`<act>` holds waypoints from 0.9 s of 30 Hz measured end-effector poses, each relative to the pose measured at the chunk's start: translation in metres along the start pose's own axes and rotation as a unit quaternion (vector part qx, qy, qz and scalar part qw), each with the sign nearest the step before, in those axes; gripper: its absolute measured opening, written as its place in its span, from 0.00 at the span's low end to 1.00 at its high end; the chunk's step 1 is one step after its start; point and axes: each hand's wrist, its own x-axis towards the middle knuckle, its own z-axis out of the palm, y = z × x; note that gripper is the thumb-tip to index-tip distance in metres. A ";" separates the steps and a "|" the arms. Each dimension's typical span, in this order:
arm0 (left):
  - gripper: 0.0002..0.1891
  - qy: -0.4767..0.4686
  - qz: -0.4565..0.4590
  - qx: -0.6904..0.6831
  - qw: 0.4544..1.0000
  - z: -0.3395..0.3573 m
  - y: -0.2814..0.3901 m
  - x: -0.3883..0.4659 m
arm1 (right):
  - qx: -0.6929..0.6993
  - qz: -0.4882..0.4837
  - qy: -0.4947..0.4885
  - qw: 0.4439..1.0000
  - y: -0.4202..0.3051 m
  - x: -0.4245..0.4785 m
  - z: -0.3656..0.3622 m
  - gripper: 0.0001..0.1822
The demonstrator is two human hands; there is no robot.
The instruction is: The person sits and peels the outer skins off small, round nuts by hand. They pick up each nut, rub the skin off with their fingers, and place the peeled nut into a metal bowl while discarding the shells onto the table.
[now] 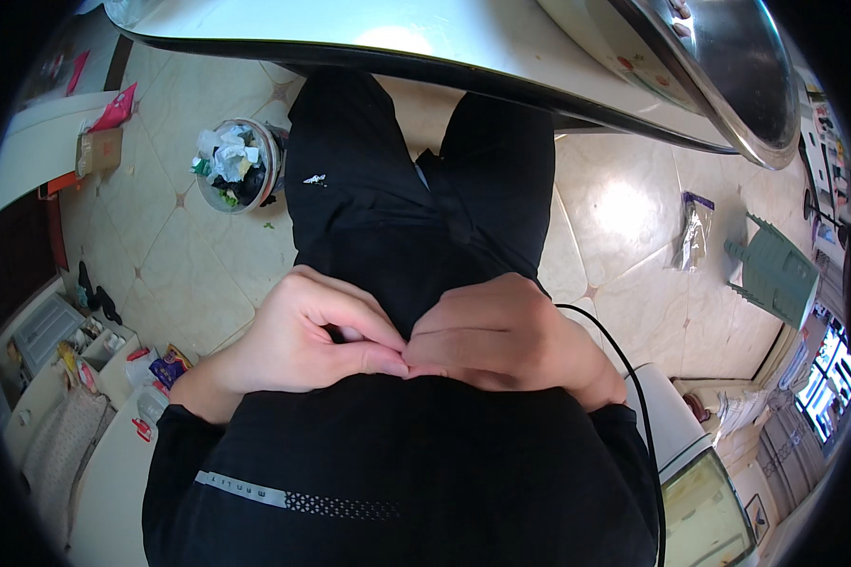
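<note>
My left hand [330, 337] and my right hand [493, 337] meet in front of my waist, at the edge of my black shirt [411, 432]. On the left hand, thumb and forefinger are pinched together, their tips against the curled right fingers. Whatever may be between the fingertips is too small or hidden, so I cannot tell whether they hold something. Beyond the hands are my legs in black trousers [340, 163], with the knees under a white tabletop [397, 32].
A metal basin [744, 85] juts over the table's right edge, above a flower-patterned vessel [631, 57]. A filled waste bin [273, 159] stands left of my legs. On the right are a clear plastic packet [693, 234], a green plastic stool [780, 273] and a black cable [635, 375].
</note>
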 end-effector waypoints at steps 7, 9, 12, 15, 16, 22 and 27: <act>0.05 0.020 -0.025 -0.012 0.999 -0.003 -0.001 -0.016 | 0.030 -0.021 -0.006 0.999 0.010 0.008 0.011 0.07; 0.05 0.026 -0.015 -0.012 0.999 -0.003 -0.001 -0.019 | 0.029 -0.021 -0.022 0.999 0.010 0.010 0.012 0.08; 0.05 0.041 -0.012 -0.029 0.999 -0.003 -0.005 -0.024 | 0.019 -0.028 -0.037 0.999 0.011 0.009 0.013 0.08; 0.06 0.051 -0.009 -0.050 0.997 -0.003 -0.007 -0.028 | 0.023 -0.044 -0.026 0.998 0.014 0.011 0.015 0.09; 0.06 0.055 0.002 -0.053 0.997 -0.002 -0.009 -0.028 | 0.024 -0.042 -0.018 0.999 0.013 0.011 0.015 0.08; 0.07 0.038 0.020 -0.078 0.996 -0.004 -0.011 -0.024 | 0.026 -0.007 0.023 0.999 0.008 0.010 0.012 0.07; 0.07 0.025 0.022 -0.062 0.998 -0.006 -0.012 -0.021 | 0.017 -0.006 0.048 0.999 0.009 0.008 0.015 0.08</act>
